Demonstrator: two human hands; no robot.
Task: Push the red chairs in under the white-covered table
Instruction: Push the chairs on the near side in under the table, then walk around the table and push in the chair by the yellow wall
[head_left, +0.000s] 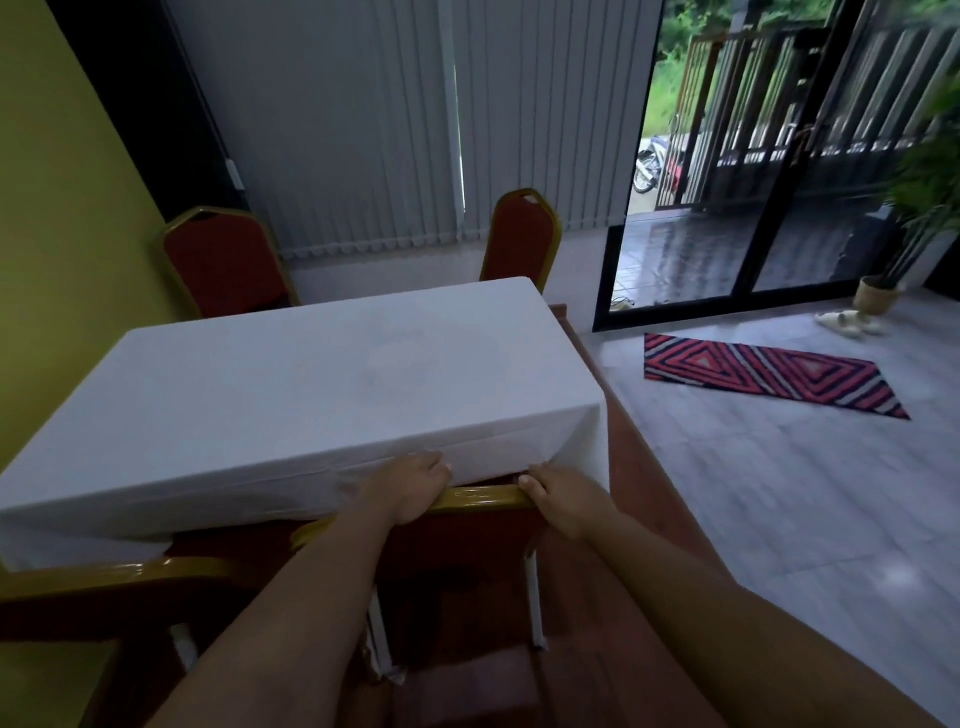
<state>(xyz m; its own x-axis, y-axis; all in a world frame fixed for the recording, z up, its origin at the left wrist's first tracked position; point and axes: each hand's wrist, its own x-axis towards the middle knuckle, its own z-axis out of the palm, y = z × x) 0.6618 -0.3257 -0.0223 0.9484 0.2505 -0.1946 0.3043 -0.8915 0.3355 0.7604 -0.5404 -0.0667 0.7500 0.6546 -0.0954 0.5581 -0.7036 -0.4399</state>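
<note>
**Both hands on the near chair's top rail**

Under our fingers runs the gold top rail of the near right chair (483, 500), and both hands are closed on it. Our left hand (410, 491) wraps the rail from behind, fingers curled over its far side against the hanging white cloth. Our right hand (563, 501) grips the rail's right end, thumb lying along the top. The bare stretch of rail shows between the two hands.

That rail's long axis runs left to right, parallel to the near long edge of the white-covered table (311, 374). The chair faces away from us, toward the table, with its back upright and its red back panel dropping straight below our fingers. The top of the back touches or nearly touches the cloth's overhang; the seat is hidden beneath it.

To the left of our left hand, a second near chair (104, 577) shows its gold rail and red back, standing closer to us than the one we hold.

Beyond our fingertips, across the tabletop, two more red chairs stand at the far long side, the far left chair (223, 260) and the far right chair (519, 239), their backs rising above the cloth
</note>
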